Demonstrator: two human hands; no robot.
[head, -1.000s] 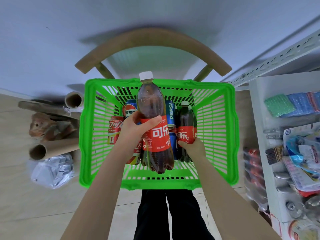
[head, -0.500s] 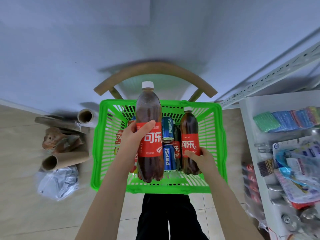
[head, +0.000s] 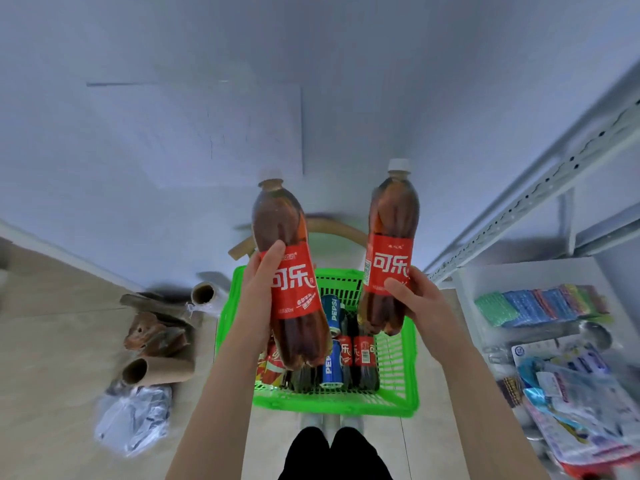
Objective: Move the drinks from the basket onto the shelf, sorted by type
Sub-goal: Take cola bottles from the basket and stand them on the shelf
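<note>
Left cola bottle (head: 277, 220): gripped at the red label by the left hand (head: 258, 292), thumb curled across the front, fingers wrapped behind. Right cola bottle (head: 394, 216): clasped the same way, low on its label, by the right hand (head: 419, 303). Both held upright, necks up, apart from each other, clear above the green basket (head: 332, 405). Down in the basket: blue Pepsi cans (head: 330, 308), red cans (head: 273, 363), 2 or more smaller red-labelled bottles (head: 363, 351). Judged to be the carry step, early in the job, with most drinks unsorted. Called next for a turn rightward to the white shelf (head: 502, 271) and a bare spot for both bottles side by side. Beyond: pale floor (head: 52, 341), cardboard tubes (head: 157, 368) and a crumpled plastic bag (head: 135, 420) at left, a wooden chair back (head: 332, 226) just past the basket, plain wall (head: 173, 98), coloured cloths (head: 540, 303) and packets (head: 571, 393) on the shelf.
</note>
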